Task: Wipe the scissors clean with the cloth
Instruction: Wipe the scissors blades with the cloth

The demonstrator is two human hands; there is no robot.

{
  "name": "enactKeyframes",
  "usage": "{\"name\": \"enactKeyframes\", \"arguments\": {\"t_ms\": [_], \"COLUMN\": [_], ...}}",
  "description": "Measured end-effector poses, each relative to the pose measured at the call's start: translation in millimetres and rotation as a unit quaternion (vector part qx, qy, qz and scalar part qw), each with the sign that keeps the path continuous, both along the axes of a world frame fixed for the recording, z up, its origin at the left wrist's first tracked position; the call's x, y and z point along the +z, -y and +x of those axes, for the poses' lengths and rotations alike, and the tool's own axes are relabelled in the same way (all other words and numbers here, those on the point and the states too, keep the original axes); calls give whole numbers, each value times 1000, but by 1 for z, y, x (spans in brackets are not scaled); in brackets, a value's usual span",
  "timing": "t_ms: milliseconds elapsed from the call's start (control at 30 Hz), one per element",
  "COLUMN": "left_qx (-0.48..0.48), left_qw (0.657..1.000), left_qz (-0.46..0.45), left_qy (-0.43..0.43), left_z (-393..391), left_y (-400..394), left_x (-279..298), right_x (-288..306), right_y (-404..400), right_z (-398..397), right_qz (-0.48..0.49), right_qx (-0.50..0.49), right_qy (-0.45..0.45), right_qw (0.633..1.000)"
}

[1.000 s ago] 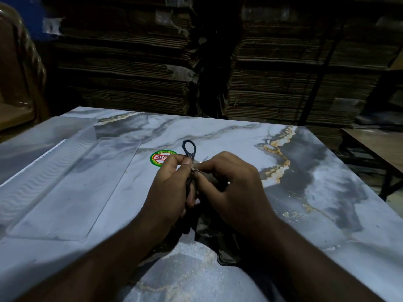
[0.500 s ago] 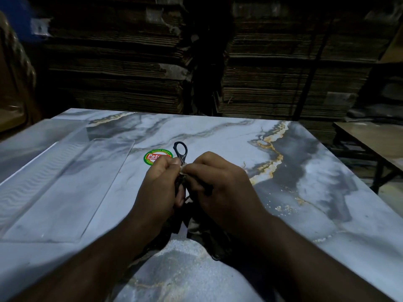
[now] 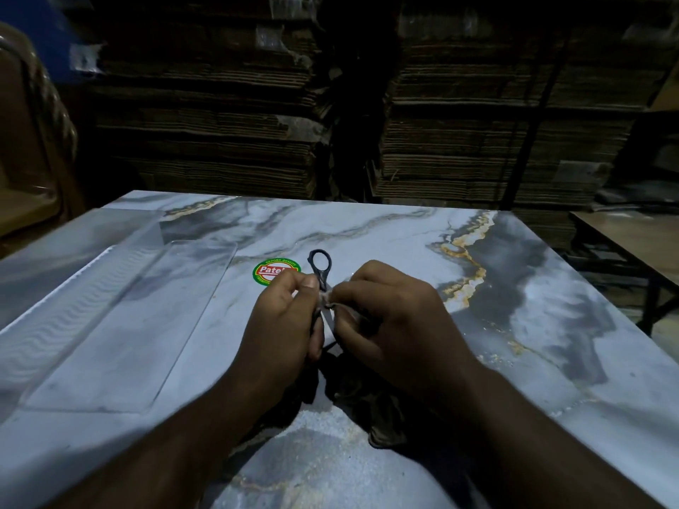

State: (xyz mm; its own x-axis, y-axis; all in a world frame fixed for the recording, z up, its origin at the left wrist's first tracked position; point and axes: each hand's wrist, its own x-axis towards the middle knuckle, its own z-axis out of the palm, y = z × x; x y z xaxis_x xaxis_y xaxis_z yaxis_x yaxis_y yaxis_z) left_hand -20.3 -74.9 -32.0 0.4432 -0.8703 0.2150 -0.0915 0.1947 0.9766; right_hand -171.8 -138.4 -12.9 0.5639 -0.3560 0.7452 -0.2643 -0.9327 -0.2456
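Small dark-handled scissors [image 3: 320,264] are held over the marbled table [image 3: 404,236], one handle ring pointing away from me and a bare stretch of blade showing between my hands. My left hand [image 3: 283,325] grips the scissors around the handle. My right hand [image 3: 393,325] pinches a dark cloth [image 3: 382,409] against the blade just below the pivot. The rest of the cloth hangs down and bunches on the table under both wrists. The blade tips are hidden behind my fingers.
A clear plastic tray [image 3: 121,325] lies on the table to the left. A round green and red sticker [image 3: 273,270] sits just beyond my left hand. Stacks of flattened cardboard [image 3: 220,123] stand behind the table. A wooden bench [image 3: 632,240] is at the right.
My right hand has slid the cloth slightly along the scissors, and a short length of blade now shows between the hands. Both hands keep their grip.
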Motion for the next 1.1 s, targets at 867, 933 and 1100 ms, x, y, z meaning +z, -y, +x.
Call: {"name": "enactKeyframes", "arguments": {"t_ms": [867, 933, 1100], "left_qx": [15, 21, 26], "left_qw": [999, 1000, 999], "left_qz": [-9, -18, -22], "left_qy": [-30, 2, 35], "left_z": [-10, -9, -8], "left_y": [-6, -5, -6], "left_x": [1, 4, 7], "right_x": [-6, -5, -7], "right_y": [-3, 1, -3], "right_z": [8, 6, 13], "right_qz": [-19, -15, -25], "right_qx": [44, 23, -12], "right_qy": [-36, -10, 25], "right_qw": [998, 1000, 999]}}
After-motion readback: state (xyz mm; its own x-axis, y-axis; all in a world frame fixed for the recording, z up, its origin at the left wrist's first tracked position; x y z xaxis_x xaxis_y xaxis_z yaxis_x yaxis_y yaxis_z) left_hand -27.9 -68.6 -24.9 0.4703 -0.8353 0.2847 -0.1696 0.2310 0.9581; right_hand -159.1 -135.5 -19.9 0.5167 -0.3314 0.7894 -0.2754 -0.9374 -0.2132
